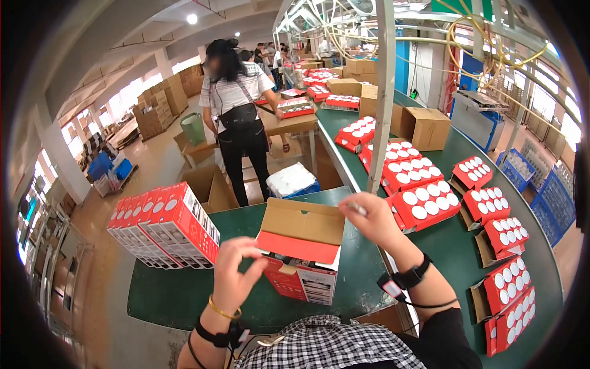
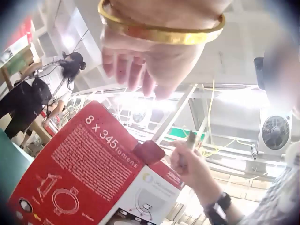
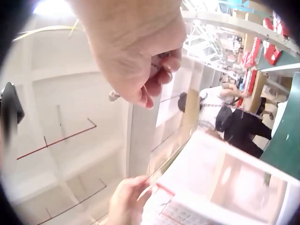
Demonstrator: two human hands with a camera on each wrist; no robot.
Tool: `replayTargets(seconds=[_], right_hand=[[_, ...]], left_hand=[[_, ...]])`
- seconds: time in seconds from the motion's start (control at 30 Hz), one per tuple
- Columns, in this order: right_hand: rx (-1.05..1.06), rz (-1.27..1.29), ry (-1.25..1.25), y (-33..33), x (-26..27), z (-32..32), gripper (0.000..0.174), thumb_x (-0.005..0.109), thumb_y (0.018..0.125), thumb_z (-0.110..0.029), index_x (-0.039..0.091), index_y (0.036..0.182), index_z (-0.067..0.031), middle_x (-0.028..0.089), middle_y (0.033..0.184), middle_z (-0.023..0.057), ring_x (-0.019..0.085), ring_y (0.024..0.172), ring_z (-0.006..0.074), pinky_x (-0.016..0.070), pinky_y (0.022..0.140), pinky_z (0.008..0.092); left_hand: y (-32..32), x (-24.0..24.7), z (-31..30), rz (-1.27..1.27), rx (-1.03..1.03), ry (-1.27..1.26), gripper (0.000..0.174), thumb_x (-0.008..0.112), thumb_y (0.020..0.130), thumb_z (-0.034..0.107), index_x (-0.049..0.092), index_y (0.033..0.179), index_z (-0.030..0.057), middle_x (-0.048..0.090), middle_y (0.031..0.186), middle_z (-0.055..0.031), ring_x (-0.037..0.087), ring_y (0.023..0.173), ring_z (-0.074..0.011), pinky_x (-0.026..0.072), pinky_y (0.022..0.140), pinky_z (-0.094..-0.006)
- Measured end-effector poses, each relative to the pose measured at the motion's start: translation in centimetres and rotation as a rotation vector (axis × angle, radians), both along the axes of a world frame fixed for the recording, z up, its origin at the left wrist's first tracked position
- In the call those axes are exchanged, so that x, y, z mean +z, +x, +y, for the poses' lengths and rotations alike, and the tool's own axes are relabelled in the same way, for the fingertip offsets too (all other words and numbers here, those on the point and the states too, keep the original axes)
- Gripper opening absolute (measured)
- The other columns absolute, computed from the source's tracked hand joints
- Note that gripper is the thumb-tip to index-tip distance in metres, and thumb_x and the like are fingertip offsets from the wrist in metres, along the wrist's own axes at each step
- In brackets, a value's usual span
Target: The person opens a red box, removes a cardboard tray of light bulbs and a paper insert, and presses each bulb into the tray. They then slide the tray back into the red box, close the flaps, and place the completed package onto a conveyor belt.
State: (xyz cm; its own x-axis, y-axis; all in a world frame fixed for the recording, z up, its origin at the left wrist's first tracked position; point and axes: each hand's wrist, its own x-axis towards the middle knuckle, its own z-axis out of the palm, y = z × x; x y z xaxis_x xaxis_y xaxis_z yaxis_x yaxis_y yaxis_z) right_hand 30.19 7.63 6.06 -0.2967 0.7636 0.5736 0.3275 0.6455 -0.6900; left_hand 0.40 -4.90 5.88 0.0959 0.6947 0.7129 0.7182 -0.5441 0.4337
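A red and white printed carton (image 1: 297, 280) stands upright on the green table, its brown-lined lid (image 1: 301, 218) raised and tilted back. My left hand (image 1: 236, 270) is at the carton's near left corner, thumb and fingers apart with nothing between them. In the left wrist view its fingers (image 2: 136, 77) hang loosely above the "8 x 345 lumens" panel (image 2: 89, 159). My right hand (image 1: 375, 221) is beside the lid's right edge, fingers curled round a short greyish stick-like object (image 1: 357, 209). That object (image 2: 191, 139) also sticks up from the right hand in the left wrist view.
A row of similar cartons (image 1: 163, 224) stands at the table's left. On the conveyor (image 1: 442, 258) to the right sit red trays with white round tops (image 1: 425, 203). A metal post (image 1: 382, 92) rises beside it. Ahead, a person (image 1: 236, 104) stands at another table.
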Motion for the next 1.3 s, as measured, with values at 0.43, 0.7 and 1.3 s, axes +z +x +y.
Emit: replayTargets(seconds=[0.43,0.7,1.3], right_hand=[[0.205,-0.584,0.178,-1.7,0.1,-4.9,0.033,0.072,0.083,-0.023,0.068,0.115,-0.0129,0.064,0.109,0.004,0.066,0.097,0.0266,0.057,0.077,0.0377],[0.098,-0.494,0.055,-2.8,-0.2,-1.4,0.024,0.065,0.09,-0.025,0.065,0.108,-0.0092,0.067,0.084,0.0142,0.068,0.085,0.0348,0.0552,0.077,0.0453],[0.405,-0.541,0.426,-1.0,0.2,-6.2,0.042,0.074,0.073,-0.013,0.063,0.113,-0.0095,0.063,0.105,0.0045,0.064,0.098,0.0244,0.0559,0.079,0.0357]], left_hand=[[-2.9,2.4,6.9,0.308,-0.175,-0.694,0.061,0.081,0.08,0.036,0.057,0.129,0.0065,0.048,0.129,-0.0149,0.049,0.123,-0.0299,0.046,0.101,-0.0362],[-1.4,2.5,6.5,0.296,-0.086,-0.729,0.082,0.083,0.075,0.046,0.048,0.138,0.0077,0.051,0.131,-0.0209,0.051,0.125,-0.0346,0.0426,0.107,-0.0396],[-2.7,2.3,5.6,0.079,-0.021,-0.648,0.044,0.053,0.097,0.013,0.05,0.14,0.0117,0.068,0.093,-0.0146,0.067,0.078,-0.0221,0.0519,0.073,-0.0374]])
